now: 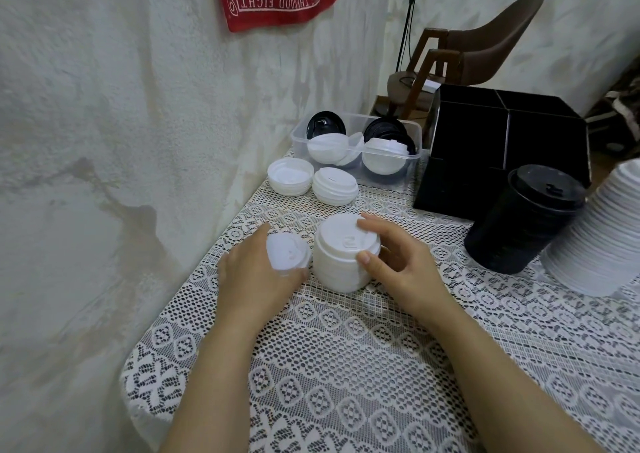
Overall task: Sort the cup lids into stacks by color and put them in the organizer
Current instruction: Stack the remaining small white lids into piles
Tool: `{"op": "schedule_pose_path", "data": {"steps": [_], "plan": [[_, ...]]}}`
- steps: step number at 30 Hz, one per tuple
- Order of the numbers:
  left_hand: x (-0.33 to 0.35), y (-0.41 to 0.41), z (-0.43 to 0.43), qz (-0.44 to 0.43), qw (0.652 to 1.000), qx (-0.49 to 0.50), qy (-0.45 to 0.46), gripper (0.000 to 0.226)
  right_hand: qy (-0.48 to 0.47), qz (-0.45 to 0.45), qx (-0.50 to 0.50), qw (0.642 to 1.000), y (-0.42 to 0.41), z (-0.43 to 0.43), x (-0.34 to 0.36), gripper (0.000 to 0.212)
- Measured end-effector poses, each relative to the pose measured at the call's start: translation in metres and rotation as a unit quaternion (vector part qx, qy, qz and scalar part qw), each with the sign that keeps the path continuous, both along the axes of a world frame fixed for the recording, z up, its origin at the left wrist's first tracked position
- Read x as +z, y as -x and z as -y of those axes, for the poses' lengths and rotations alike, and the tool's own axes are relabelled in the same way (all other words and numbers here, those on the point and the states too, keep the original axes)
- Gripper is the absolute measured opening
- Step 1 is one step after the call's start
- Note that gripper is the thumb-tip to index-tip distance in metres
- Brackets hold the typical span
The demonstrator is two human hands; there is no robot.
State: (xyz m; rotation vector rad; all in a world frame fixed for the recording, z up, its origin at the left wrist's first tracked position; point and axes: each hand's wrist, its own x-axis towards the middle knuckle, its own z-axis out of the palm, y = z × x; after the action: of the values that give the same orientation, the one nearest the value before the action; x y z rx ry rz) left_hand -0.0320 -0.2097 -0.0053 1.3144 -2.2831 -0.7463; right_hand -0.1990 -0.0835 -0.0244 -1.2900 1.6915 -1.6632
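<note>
- Gripping short white lid stack (341,265) at the centre of the lace table (346,366), my right hand (398,262) curled round it.
- My left hand (252,276) holds one white lid (287,253) just beside.
- Ribbed black lid stack (523,220), boxy black organizer (502,141) toward right edge.

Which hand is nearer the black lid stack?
Right. The right hand grips the short white stack left of the black lid stack; the left hand, holding a white lid, sits farther left.
</note>
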Motion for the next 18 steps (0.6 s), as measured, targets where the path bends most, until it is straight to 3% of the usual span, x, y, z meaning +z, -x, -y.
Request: {"op": "schedule_pose_path", "data": {"steps": [7,11,18], "plan": [[0.019,-0.007,0.007,-0.116,0.993,0.018,0.016,0.086,-0.001,0.001,0.003,1.0,-0.001,-0.001,0.002,0.037],[0.044,-0.009,0.002,-0.247,0.966,-0.067,-0.024,0.081,-0.014,0.006,0.006,1.0,0.0,-0.002,0.003,0.043],[0.061,0.022,0.009,-0.139,0.952,-0.265,-0.055,0.058,-0.016,0.031,0.022,0.999,0.0,-0.003,0.002,0.065]]}}
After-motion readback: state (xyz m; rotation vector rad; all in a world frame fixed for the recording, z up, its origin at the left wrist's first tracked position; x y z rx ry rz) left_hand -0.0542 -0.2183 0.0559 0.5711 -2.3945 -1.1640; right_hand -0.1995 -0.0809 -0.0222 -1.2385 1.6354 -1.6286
